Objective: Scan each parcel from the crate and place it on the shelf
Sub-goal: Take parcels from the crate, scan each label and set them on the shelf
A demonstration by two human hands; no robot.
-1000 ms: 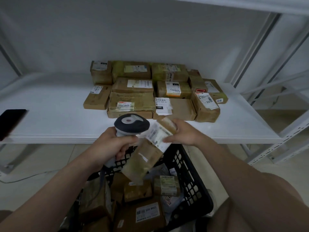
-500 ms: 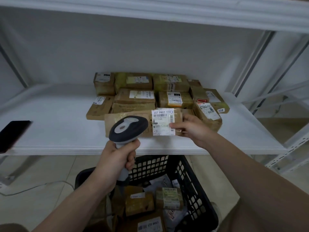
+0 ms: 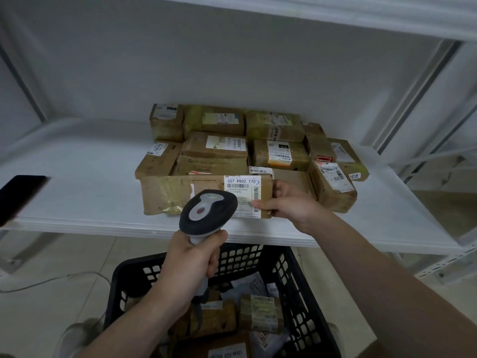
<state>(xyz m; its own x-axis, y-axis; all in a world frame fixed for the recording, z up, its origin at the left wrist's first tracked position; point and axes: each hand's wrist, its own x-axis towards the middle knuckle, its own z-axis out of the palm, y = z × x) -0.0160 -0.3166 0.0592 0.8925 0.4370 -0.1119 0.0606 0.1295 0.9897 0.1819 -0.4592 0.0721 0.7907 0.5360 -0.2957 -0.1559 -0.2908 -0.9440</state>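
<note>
My right hand (image 3: 289, 202) grips the right end of a long brown parcel (image 3: 170, 193) with a white barcode label, held on its edge at the front of the white shelf (image 3: 77, 177), label facing me. My left hand (image 3: 191, 259) holds a grey and black barcode scanner (image 3: 207, 215) just in front of that label, hiding its lower left part. Below the shelf stands the black plastic crate (image 3: 296, 280) with several brown parcels (image 3: 260, 312) and paper packets inside.
Several taped brown parcels (image 3: 214, 148) are packed in rows at the back and middle of the shelf. A black phone (image 3: 20, 195) lies at the shelf's left front edge. White shelf uprights (image 3: 413, 99) rise at the right. A cable (image 3: 51, 280) lies on the floor.
My right hand lifted the long parcel out of the crate, turned it level and brought it onto the shelf front. The scanner rose with my left hand and stays in front of the label.
</note>
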